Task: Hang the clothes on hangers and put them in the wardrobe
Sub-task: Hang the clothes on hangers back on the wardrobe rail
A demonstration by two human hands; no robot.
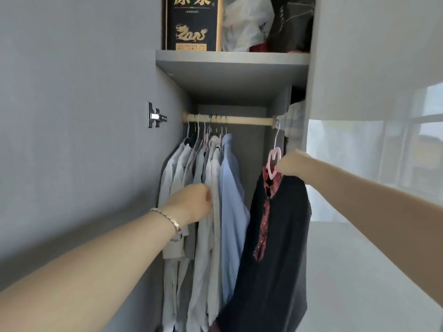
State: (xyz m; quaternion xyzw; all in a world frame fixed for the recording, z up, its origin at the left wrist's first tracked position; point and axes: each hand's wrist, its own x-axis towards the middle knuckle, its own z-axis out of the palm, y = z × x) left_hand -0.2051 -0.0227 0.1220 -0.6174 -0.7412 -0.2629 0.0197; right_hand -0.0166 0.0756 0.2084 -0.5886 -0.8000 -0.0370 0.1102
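Pink plastic shows at the right of the open wardrobe (pixel 275 109): a pink hanger (pixel 271 169) with a heart-shaped neck and a metal hook. The right hand (pixel 291 164) pinches it just under the neck, fingers curled round the plastic. On this hanger hangs a dark garment (pixel 280 236) with a red plaid collar and a red plaid tie (pixel 262 233) down its front. The garment is inside the wardrobe opening, at its right side. The hook reaches up to the right end of the wooden rod (pixel 247 120); it cannot be told whether it sits over the rod.

At the left end of the rod a row of pale shirts (pixel 211 236) hangs on thin hangers, packed close, with a light blue shirt (pixel 231 200) as the rightmost. A bare stretch of rod lies between this shirt and the pink hanger. The left hand (pixel 191 202), with a silver bracelet (pixel 171 220) on its wrist, has its fingers curled into the fabric of the pale shirts, back of the hand to the camera.

Above the rod a grey shelf (pixel 232 58) carries a black box (pixel 191 22) with gold characters and a dragon, a white plastic bag (pixel 247 22) and dark cloth beside it. A metal hinge (pixel 155 115) sits on the open grey door (pixel 72 92) at the left. A window (pixel 419 140) shows at the far right.
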